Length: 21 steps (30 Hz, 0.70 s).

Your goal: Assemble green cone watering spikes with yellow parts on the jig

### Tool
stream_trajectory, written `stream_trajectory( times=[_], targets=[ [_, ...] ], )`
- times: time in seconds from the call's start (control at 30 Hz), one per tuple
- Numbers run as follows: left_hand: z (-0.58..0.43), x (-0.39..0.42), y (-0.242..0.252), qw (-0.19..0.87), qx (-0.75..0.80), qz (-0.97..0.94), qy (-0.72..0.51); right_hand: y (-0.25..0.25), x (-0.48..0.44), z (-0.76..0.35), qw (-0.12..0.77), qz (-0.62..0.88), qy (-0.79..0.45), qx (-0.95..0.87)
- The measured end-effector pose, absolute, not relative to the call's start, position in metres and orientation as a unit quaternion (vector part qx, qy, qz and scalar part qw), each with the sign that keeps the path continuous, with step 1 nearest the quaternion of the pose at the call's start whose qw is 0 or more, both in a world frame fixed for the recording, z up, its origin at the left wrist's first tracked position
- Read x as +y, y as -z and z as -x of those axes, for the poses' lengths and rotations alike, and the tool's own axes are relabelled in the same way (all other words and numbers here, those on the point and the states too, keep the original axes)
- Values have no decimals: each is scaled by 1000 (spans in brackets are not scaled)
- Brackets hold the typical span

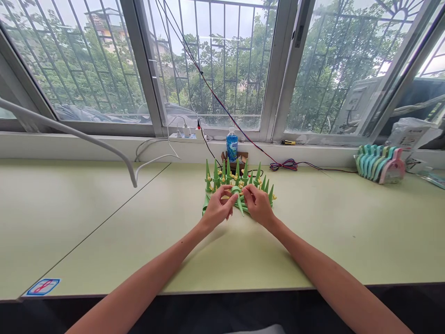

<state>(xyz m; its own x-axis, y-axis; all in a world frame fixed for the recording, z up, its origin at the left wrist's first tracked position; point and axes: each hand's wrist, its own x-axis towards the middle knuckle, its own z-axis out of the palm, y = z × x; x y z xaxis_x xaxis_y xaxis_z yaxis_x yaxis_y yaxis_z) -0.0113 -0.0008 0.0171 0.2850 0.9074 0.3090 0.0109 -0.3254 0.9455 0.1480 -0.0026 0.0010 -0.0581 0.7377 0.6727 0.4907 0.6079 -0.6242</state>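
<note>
A green plant-watering spike [239,204], wide at the top and tapering downward, is pinched between the thumb and fingers of my left hand [221,204]. Close against its right side is my right hand [257,202], its fingertips pressed together. Those fingers hide what they grip; a bit of yellow shows near them. Behind both hands, several green watering spikes [257,174] stand point up in rows, with small yellow valves on their sides. More green spikes [205,204] lie on the table around my hands, partly covered by them.
A blue liquid bottle [232,145] stands behind the spikes by a small brown box [244,157]. Coiled cable [285,164] lies along the sill. At right is a stack of pastel plastic pieces [378,163]. A white cable [104,144] hangs at left over the pale green table [104,260].
</note>
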Motion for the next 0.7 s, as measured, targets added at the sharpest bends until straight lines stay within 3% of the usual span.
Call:
stream_trajectory(
  times=[0.7],
  targets=[
    [11, 3, -7, 346, 338, -723, -493, 0, -1, -148, 543, 422, -113, -718]
  ],
)
